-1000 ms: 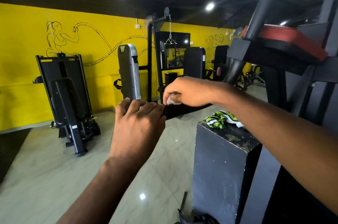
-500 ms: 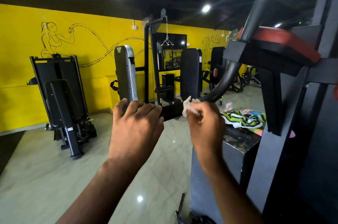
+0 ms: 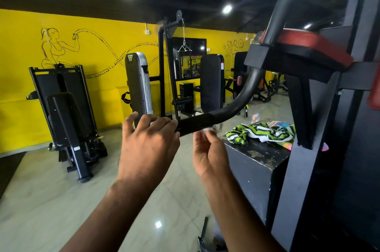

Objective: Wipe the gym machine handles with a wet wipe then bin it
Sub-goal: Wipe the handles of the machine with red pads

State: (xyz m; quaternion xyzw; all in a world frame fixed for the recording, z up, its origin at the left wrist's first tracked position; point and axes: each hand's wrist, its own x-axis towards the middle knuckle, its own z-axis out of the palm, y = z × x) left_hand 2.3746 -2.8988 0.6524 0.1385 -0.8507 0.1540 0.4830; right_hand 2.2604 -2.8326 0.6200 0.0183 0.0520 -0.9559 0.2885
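The left hand (image 3: 148, 145) has loosened, its fingers now spread over the end of the handle (image 3: 197, 123). The right hand (image 3: 209, 153) has dropped just beneath it, pinching the blurred wet wipe (image 3: 213, 128).

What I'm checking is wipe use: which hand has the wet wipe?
The right hand: its fingertips pinch the white wipe just under the handle. The left hand has none, fingers spread at the handle's end.
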